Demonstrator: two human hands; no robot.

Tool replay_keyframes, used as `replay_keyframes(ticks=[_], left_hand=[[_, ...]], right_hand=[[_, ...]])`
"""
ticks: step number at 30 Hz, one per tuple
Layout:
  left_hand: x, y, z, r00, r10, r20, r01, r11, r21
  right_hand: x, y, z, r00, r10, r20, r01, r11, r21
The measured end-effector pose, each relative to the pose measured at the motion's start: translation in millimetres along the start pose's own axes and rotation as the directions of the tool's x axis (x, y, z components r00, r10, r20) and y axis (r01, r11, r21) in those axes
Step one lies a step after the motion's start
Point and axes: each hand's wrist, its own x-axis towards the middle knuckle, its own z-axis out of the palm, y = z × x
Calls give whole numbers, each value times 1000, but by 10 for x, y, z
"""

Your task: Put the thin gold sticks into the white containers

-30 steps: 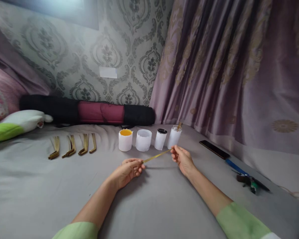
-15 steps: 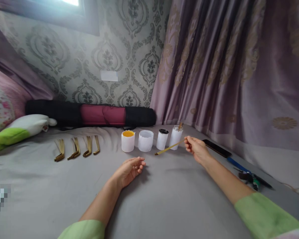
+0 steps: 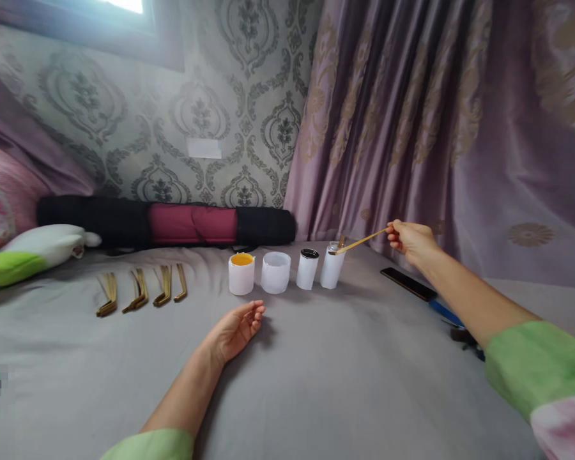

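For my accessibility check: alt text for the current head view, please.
The right hand holds a thin golden strip by one end, the other appearing near the rim of the rightmost of four white containers. The empty left hand is in front of them; bent golden strips lie left on the grey sheet.

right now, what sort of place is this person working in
Most likely a bedroom or similar room in a home: a wrinkled grey cloth, like a bedsheet, covers the work surface, long purple curtains hang at the right, and damask-patterned wallpaper lines the wall.
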Motion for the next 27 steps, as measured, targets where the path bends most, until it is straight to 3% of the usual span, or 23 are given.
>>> replay_keyframes(ticks=[4,8,17,27], left_hand=[[-5,6,9,1000,-1,0,1,1000,-7],[3,6,12,1000,3,1,-2,1000,-4],[-8,12,21,1000,-12,1,12,1000,-12],[-9,13,21,1000,-5,11,5,1000,-1]], right_hand=[[119,-128,0,997,-2,-78,3,1000,9],[229,-212,29,989,-83,-120,73,994,-81],[305,-312,186,977,-191,-96,169,964,-204],[377,-179,336,970,-240,-34,219,928,-300]])
